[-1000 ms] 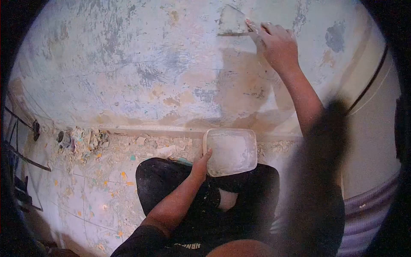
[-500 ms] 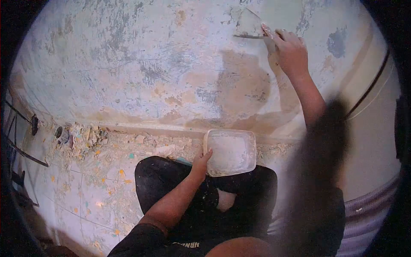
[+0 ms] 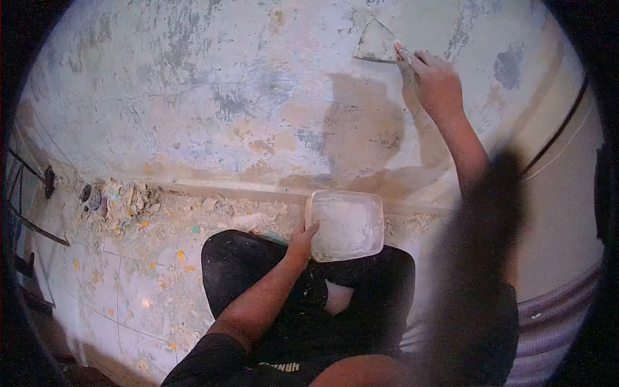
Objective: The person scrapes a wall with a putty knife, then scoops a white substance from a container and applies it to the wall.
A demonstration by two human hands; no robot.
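Note:
My right hand (image 3: 437,84) is closed around the handle of a putty knife (image 3: 376,44), its wide blade laid against the patchy wall (image 3: 258,84). Pale smears mark the fingers near the blade. Low in front of me, my left hand (image 3: 302,242) grips the left rim of a clear plastic tub (image 3: 347,226). The tub sits over my crossed legs and its inside is coated with white paste. Most of the handle is hidden by my right hand.
Peeled paint flakes and rubble (image 3: 132,200) lie along the foot of the wall and over the tiled floor (image 3: 129,290). Dark metal bars (image 3: 32,219) stand at the far left. Striped purple cloth (image 3: 561,316) lies at the lower right. A dark blur covers part of my right arm.
The putty knife and my right hand have shifted slightly down on the wall. The tub in my left hand appears almost unmoved; the view has tilted a little.

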